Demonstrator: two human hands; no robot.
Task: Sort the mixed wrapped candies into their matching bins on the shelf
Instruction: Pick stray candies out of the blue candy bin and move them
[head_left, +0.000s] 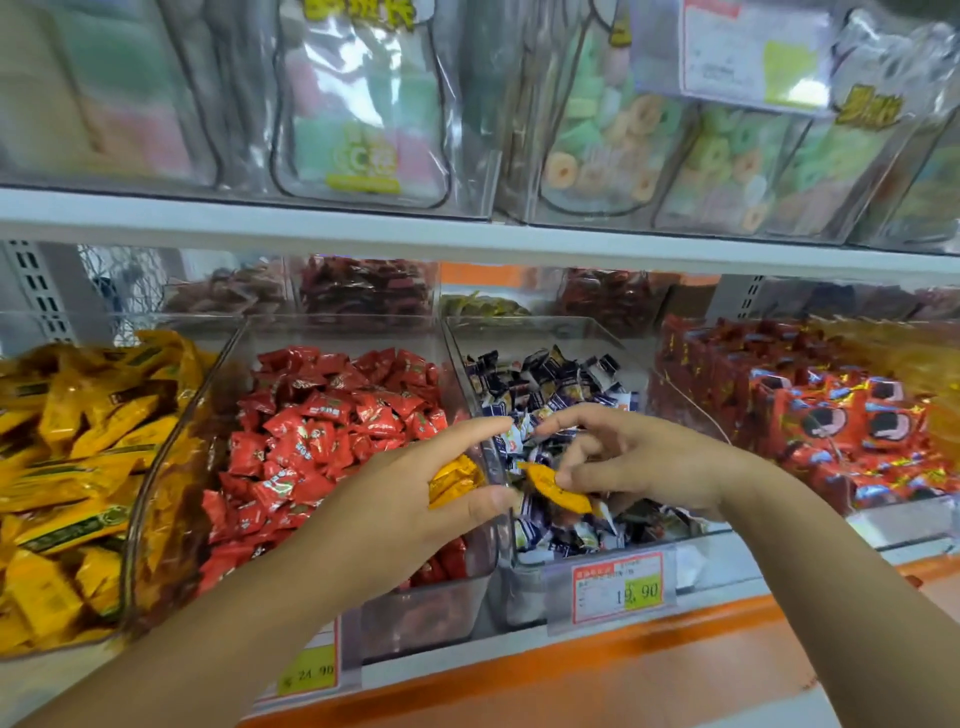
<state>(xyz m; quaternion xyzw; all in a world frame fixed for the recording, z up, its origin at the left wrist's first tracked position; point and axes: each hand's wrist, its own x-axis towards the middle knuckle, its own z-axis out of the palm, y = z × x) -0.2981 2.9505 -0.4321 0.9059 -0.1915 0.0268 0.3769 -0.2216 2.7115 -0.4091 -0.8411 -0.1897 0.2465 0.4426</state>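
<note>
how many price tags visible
3: a tag at the upper shelf, a tag under the blue-and-white bin, a tag under the left red bin, behind the arm. More may be hidden.

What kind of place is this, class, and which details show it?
Most likely a shop's bulk sweets aisle: clear bins heaped with wrapped candies, price tags clipped below them, and bagged sweets on the shelf above.

Bright, even light fills the view. The clear plastic pouches of pastel sweets (363, 104) above look blurred; shelf lines bow toward the edges.
</note>
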